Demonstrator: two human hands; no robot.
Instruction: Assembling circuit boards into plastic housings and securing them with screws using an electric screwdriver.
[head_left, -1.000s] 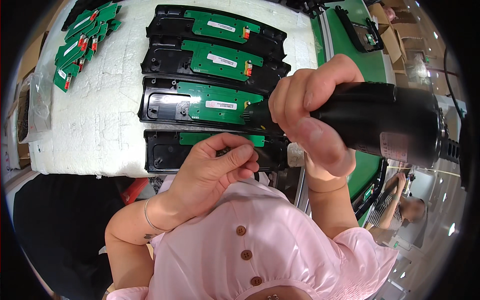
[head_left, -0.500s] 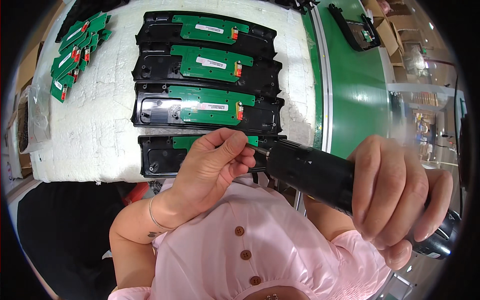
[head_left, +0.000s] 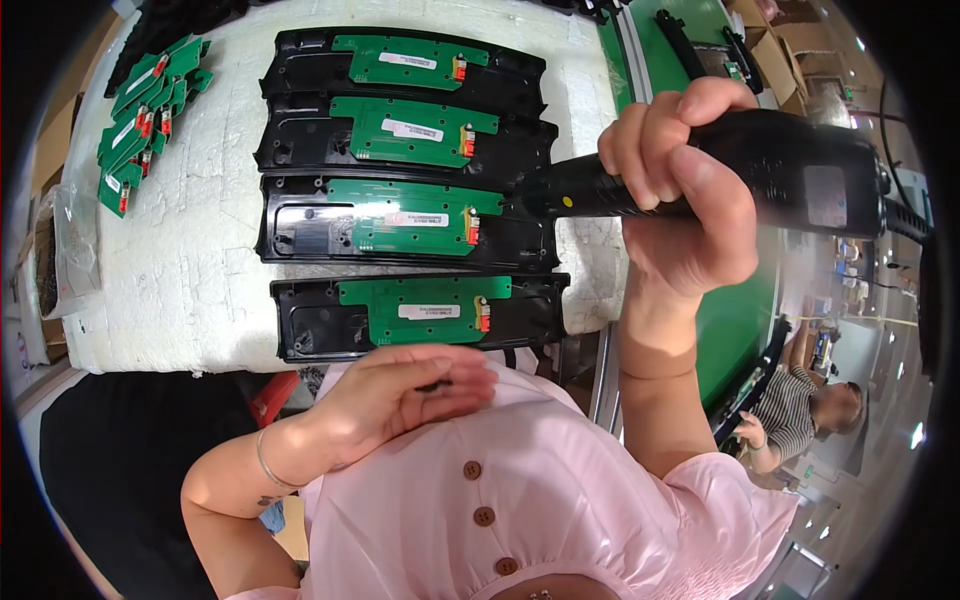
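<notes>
My right hand (head_left: 690, 190) is wrapped round a black electric screwdriver (head_left: 790, 165), held nearly level. Its nose points left at the right end of the third black plastic panel (head_left: 290, 220) from the far side; the tip is hard to make out against the dark plastic. A green circuit board (head_left: 375, 215) with a white label and a red-and-yellow part lies on that panel. Just in front of the nearest panel (head_left: 320, 325), my left hand (head_left: 400, 395) is palm up, blurred, fingers partly stretched. Small dark pieces, too blurred to name, rest in it.
Several such panels lie in a column on a white foam-like surface (head_left: 200, 280). Loose green boards (head_left: 140, 120) are piled at the far left beside a clear plastic bag (head_left: 75, 245). A green bench (head_left: 740, 330) runs along the right, where another person (head_left: 790, 415) sits.
My right hand has swung the screwdriver from near my chest, up and away, to the third panel. My left hand has left the screwdriver's tip, drawn nearer me and turned its palm up.
</notes>
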